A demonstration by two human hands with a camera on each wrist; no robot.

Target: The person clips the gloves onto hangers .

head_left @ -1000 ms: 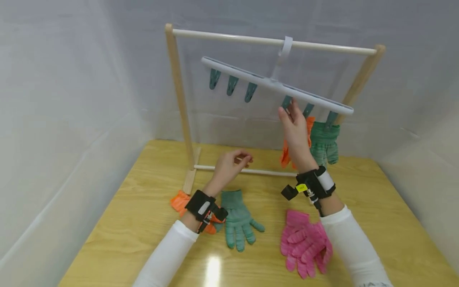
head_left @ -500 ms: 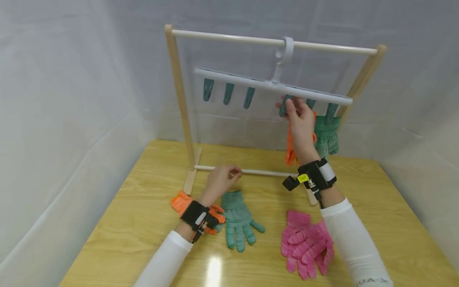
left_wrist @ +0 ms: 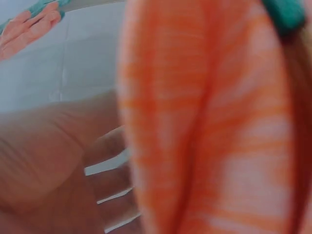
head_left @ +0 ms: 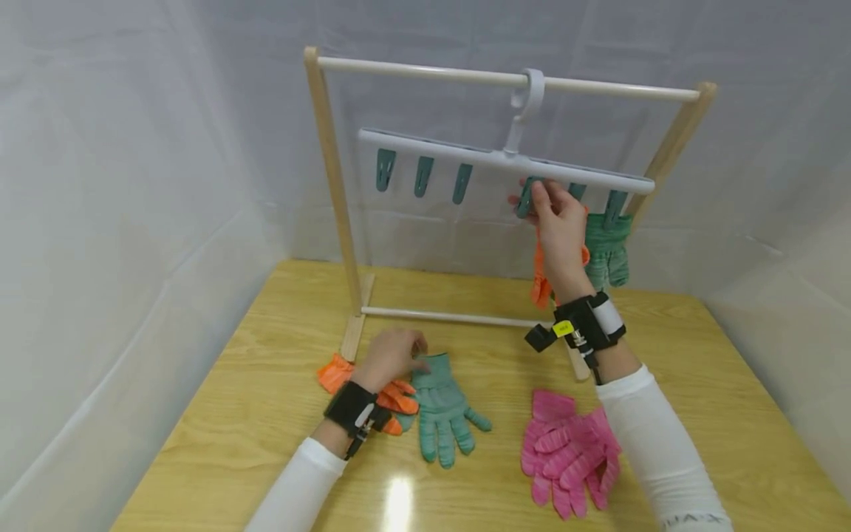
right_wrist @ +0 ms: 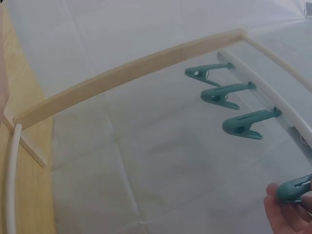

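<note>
**Two gloves hung, four still on the table**

We have an orange knitted glove (head_left: 540,284) and a green knitted glove (head_left: 606,251) clipped to the white plastic peg hanger (head_left: 465,154) on the wooden rack (head_left: 329,170). Our right hand (head_left: 561,229) pinches the teal peg (head_left: 525,196) beside them. Our left hand (head_left: 391,355) rests, fingers curled, on the green glove lying flat (head_left: 444,410); whether it grips, we cannot tell. An orange glove on the tabletop (head_left: 392,399) and a pink pair (head_left: 568,451) remain.

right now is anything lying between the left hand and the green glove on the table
Nothing visible does. The left hand is down at the cuff of the green glove, its fingers at the cuff's edge, with the orange glove beside it.
</note>
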